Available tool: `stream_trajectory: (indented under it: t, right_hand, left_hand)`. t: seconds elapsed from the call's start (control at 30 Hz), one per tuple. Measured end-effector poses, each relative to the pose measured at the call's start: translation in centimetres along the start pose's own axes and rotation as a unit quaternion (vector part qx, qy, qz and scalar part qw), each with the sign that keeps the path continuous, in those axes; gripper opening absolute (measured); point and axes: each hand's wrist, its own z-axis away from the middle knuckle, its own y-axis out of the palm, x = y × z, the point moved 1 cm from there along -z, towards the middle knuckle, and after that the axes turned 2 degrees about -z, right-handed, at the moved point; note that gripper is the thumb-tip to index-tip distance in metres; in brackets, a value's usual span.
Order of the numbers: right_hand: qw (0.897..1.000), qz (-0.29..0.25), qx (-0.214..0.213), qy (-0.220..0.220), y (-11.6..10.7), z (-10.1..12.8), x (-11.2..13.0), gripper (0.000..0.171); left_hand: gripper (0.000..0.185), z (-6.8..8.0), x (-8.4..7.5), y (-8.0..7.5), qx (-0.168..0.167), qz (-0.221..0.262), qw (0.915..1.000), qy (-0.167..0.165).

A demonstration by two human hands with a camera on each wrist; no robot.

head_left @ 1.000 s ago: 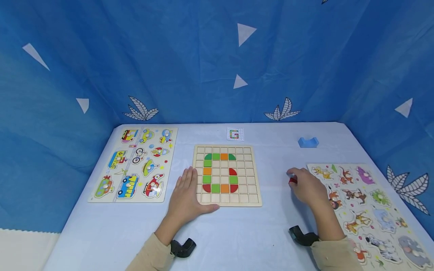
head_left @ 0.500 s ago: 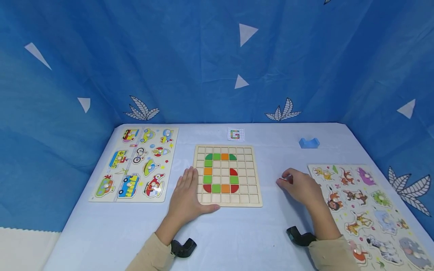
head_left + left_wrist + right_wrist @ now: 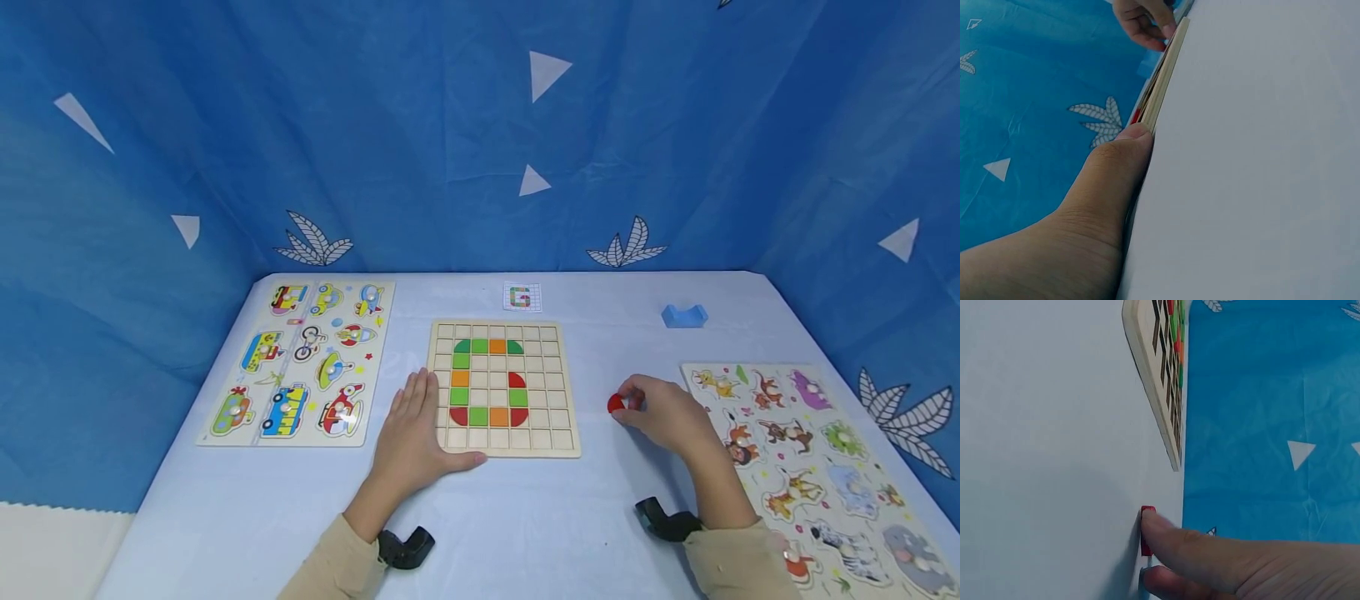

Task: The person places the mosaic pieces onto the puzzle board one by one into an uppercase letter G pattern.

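A wooden grid board [image 3: 540,417] lies mid-table, with green, orange and red tiles set in a G-like outline. My left hand [image 3: 412,429] lies flat with straight fingers along the board's left edge, its thumb at the near edge; the left wrist view shows that thumb [image 3: 1107,172] against the board's side. Right of the board, my right hand [image 3: 667,415] pinches a red tile [image 3: 616,404] with a rounded edge between thumb and fingers. In the right wrist view the red tile [image 3: 1147,547] stands on edge close over the table, partly covered by the thumb.
A vehicle puzzle board [image 3: 300,433] lies to the left, an animal puzzle board [image 3: 750,372] to the right under the right forearm. Behind the grid board is a small pattern card [image 3: 522,297]. A blue block [image 3: 684,316] sits at the back right. Blue curtains [image 3: 480,167] enclose the table.
My right hand has moved left toward the board with the red tile, turning it so its face now shows. My left hand has stayed at the board's edge.
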Motion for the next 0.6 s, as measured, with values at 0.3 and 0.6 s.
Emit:
stream_trajectory:
  t: [0.3, 0.6]
  right_hand:
    - [0.999, -0.033, 0.002, -0.016, 0.9, -0.9, -0.3, 0.023]
    - [0.997, -0.072, -0.020, -0.015, 1.5, -1.4, 0.1, 0.021]
  left_hand:
    - [0.136, 0.0, 0.0, 0.0, -0.001, -0.003, 1.0000, -0.002]
    - [0.137, -0.1, 0.1, 0.1, -0.005, -0.004, 1.0000, -0.001]
